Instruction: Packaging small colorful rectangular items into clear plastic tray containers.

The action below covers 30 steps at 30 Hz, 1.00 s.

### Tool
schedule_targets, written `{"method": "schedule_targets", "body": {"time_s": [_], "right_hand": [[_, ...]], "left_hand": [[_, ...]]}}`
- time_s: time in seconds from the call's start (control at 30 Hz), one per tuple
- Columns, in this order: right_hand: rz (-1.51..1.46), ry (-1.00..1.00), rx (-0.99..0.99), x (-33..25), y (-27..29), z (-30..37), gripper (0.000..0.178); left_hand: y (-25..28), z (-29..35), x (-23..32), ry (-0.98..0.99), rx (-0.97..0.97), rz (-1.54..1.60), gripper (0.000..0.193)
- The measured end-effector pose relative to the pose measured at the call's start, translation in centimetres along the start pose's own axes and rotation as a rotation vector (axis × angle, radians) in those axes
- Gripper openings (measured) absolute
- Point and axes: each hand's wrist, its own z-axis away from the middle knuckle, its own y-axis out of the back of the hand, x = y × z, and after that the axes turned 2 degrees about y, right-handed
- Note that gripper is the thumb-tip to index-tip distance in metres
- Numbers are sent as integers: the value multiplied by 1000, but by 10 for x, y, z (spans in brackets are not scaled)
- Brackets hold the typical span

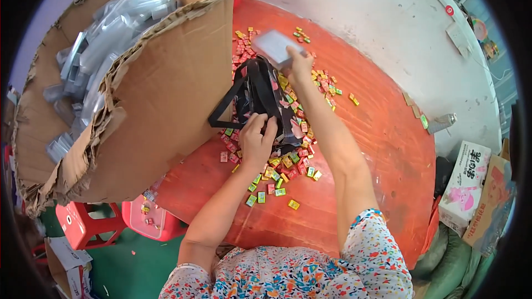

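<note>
My right hand [300, 65] grips a flat, clear plastic box [272, 46], blurred by motion, above the far end of a black bag. The black bag [256, 86] has pink patches and a strap, and it lies among the small boxes on the red table. At its near side my left hand [258, 137] is closed, fingers bent over the bag's edge. Many small red, yellow and green boxes [270, 189] are strewn round the bag. What lies inside the bag is mostly hidden.
A large torn cardboard carton [166, 91] full of clear plastic cases [119, 27] stands at the left, over the table's edge. Red stools [88, 224] are below it. Printed cartons [465, 185] stand at the right. A white wall [354, 11] borders the red table [382, 127].
</note>
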Motion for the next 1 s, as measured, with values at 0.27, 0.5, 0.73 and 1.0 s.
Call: {"method": "schedule_targets", "body": {"time_s": [0.27, 0.5, 0.73, 1.0], "right_hand": [[-404, 38, -176, -37, 5, 4, 50], [-202, 132, -181, -57, 27, -12, 46], [-198, 26, -374, -11, 27, 19, 42], [194, -143, -400, -34, 14, 40, 28]], "left_hand": [[-16, -69, 19, -371, 168, -296, 14], [-19, -131, -11, -462, 218, -658, 16], [-28, -110, -58, 56, 212, -424, 15], [-18, -93, -77, -1, 280, -401, 26]]}}
